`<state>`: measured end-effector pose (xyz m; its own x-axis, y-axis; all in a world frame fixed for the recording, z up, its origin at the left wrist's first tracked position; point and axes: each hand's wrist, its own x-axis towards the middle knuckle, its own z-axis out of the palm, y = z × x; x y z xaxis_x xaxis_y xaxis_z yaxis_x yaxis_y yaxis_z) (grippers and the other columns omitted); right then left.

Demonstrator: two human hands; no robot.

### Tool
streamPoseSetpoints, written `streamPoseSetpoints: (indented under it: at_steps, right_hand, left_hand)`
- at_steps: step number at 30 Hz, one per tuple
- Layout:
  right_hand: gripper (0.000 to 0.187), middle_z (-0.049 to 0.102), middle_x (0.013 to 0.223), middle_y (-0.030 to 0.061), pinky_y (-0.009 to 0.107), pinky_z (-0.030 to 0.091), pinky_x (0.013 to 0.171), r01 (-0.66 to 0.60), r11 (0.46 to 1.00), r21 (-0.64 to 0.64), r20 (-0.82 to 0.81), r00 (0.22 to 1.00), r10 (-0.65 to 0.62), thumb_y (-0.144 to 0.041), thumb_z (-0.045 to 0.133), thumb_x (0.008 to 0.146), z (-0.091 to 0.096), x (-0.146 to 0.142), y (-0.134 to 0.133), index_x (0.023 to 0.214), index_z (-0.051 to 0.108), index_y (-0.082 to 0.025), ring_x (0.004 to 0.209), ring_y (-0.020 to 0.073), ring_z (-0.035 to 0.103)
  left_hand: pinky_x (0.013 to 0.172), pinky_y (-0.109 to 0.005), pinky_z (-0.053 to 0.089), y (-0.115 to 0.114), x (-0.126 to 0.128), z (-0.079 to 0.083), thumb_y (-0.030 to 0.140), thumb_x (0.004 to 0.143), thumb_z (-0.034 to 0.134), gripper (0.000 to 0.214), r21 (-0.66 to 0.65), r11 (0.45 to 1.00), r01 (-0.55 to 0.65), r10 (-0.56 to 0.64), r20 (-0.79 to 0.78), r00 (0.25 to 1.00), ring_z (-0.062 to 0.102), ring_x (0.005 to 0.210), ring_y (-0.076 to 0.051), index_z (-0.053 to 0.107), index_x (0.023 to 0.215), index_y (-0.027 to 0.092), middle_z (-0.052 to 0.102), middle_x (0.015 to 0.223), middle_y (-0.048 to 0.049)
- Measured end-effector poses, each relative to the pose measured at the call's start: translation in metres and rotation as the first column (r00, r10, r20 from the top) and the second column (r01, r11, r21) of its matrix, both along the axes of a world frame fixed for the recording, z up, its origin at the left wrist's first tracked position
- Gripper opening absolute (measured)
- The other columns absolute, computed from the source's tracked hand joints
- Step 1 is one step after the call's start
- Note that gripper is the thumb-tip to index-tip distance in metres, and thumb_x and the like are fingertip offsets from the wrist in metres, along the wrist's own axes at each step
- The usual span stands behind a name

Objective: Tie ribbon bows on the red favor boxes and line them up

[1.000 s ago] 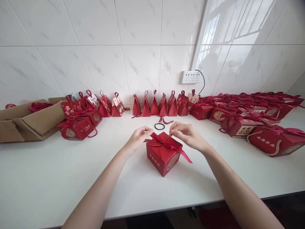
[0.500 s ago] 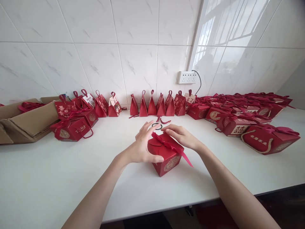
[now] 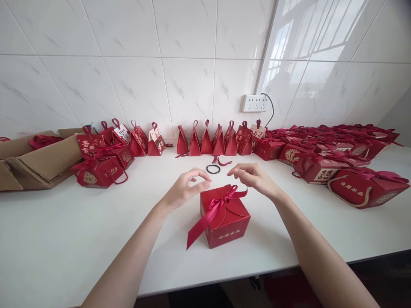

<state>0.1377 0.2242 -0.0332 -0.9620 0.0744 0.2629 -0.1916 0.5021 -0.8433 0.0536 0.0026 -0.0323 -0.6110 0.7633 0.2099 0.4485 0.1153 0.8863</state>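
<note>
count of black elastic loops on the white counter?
1. The black elastic loop lies flat on the white counter, beyond the ribbon-tied red cardboard cube box, behind the gap between left hand and right hand. Others may hide behind boxes.

Red box (image 3: 226, 220) w/ gold print, red ribbon (image 3: 212, 211), white counter (image 3: 64, 239).

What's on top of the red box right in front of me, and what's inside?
A red ribbon lies tied across the closed flaps of the red box, one tail hanging past its front corner. The flaps hide the inside.
</note>
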Motion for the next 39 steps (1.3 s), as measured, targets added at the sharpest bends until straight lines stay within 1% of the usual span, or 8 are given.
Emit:
streamPoseSetpoints:
  at_steps: [3, 6, 10, 16, 22, 25, 32, 39]
  right_hand:
    - [0.034, 0.059, 0.081, 0.0043, 0.023, 0.039, 0.055, -0.236, 0.972, -0.012, 0.021, 0.972, 0.236, -0.048, 0.062, 0.078, 0.003, 0.002, 0.004, 0.085, 0.068, -0.015, 0.068, 0.0118, 0.051]
    - [0.033, 0.062, 0.085, 0.0051, 0.024, 0.041, 0.055, -0.372, 0.927, -0.044, 0.135, 0.917, 0.375, -0.042, 0.071, 0.072, 0.003, 0.003, 0.005, 0.089, 0.067, -0.015, 0.066, 0.0118, 0.052]
    - [0.028, 0.058, 0.067, 0.0016, 0.022, 0.036, 0.049, -0.348, 0.936, -0.051, 0.172, 0.92, 0.351, -0.041, 0.069, 0.074, 0.001, 0.001, 0.002, 0.075, 0.064, -0.013, 0.056, 0.0086, 0.045]
    - [0.038, 0.045, 0.052, -0.004, 0.02, 0.022, 0.041, -0.336, 0.933, -0.131, 0.162, 0.921, 0.354, -0.048, 0.06, 0.079, -0.001, 0.001, -0.002, 0.064, 0.057, -0.013, 0.045, 0.0044, 0.03]
    - [0.043, 0.049, 0.053, -0.0016, 0.022, 0.023, 0.041, -0.339, 0.93, -0.141, 0.149, 0.922, 0.358, -0.047, 0.057, 0.082, 0.0, 0.005, -0.006, 0.055, 0.053, -0.013, 0.044, 0.0045, 0.03]
    - [0.042, 0.046, 0.05, -0.0031, 0.021, 0.022, 0.04, -0.327, 0.926, -0.186, 0.17, 0.918, 0.359, -0.047, 0.057, 0.082, 0.0, 0.004, -0.01, 0.055, 0.051, -0.014, 0.042, 0.0037, 0.028]
    - [0.041, 0.041, 0.044, -0.0061, 0.019, 0.02, 0.036, -0.298, 0.914, -0.276, 0.246, 0.897, 0.366, -0.047, 0.057, 0.081, -0.004, 0.001, -0.016, 0.057, 0.05, -0.014, 0.038, 0.003, 0.029]
    - [0.044, 0.047, 0.047, -0.0048, 0.019, 0.028, 0.038, -0.305, 0.905, -0.297, 0.259, 0.886, 0.384, -0.048, 0.061, 0.078, -0.004, 0.0, -0.015, 0.053, 0.046, -0.015, 0.037, 0.0037, 0.039]
  left_hand:
    - [0.1, -0.04, 0.031, -0.003, 0.0, 0.001, 0.048, 0.062, 0.072, 0.033, -0.079, 0.988, 0.136, -0.139, -0.034, 0.99, 0.049, 0.104, -0.026, 0.065, 0.082, 0.022, 0.057, 0.103, -0.0057]
    - [0.099, -0.041, 0.031, -0.004, 0.0, 0.0, 0.042, 0.058, 0.077, 0.029, -0.15, 0.978, 0.147, -0.159, -0.07, 0.985, 0.048, 0.104, -0.026, 0.066, 0.078, 0.023, 0.054, 0.104, -0.0054]
    - [0.097, -0.04, 0.032, -0.004, 0.0, -0.002, 0.036, 0.072, 0.066, 0.013, -0.157, 0.981, 0.116, -0.13, -0.077, 0.989, 0.05, 0.1, -0.023, 0.066, 0.072, 0.023, 0.055, 0.102, -0.0047]
    - [0.081, -0.033, 0.039, -0.001, 0.002, 0.0, 0.037, 0.076, 0.06, 0.019, -0.072, 0.992, 0.101, -0.103, -0.022, 0.994, 0.05, 0.087, -0.02, 0.062, 0.07, 0.02, 0.058, 0.092, -0.0057]
    - [0.064, -0.027, 0.036, 0.0, 0.005, 0.003, 0.031, 0.076, 0.061, 0.018, 0.033, 0.987, 0.157, -0.16, 0.129, 0.979, 0.046, 0.067, -0.013, 0.056, 0.065, 0.017, 0.055, 0.073, -0.0023]
    - [0.059, -0.025, 0.033, 0.0, 0.004, 0.0, 0.029, 0.074, 0.062, 0.018, 0.084, 0.978, 0.189, -0.203, 0.223, 0.954, 0.043, 0.063, -0.011, 0.054, 0.065, 0.016, 0.054, 0.072, -0.0012]
    - [0.054, -0.025, 0.03, 0.0, 0.001, -0.004, 0.031, 0.072, 0.065, 0.023, 0.146, 0.967, 0.209, -0.244, 0.285, 0.927, 0.04, 0.056, -0.009, 0.051, 0.064, 0.015, 0.052, 0.066, -0.0008]
    - [0.053, -0.023, 0.028, -0.004, -0.002, -0.002, 0.029, 0.072, 0.064, 0.025, 0.173, 0.948, 0.267, -0.313, 0.354, 0.881, 0.034, 0.05, -0.007, 0.052, 0.091, 0.017, 0.038, 0.056, 0.0061]
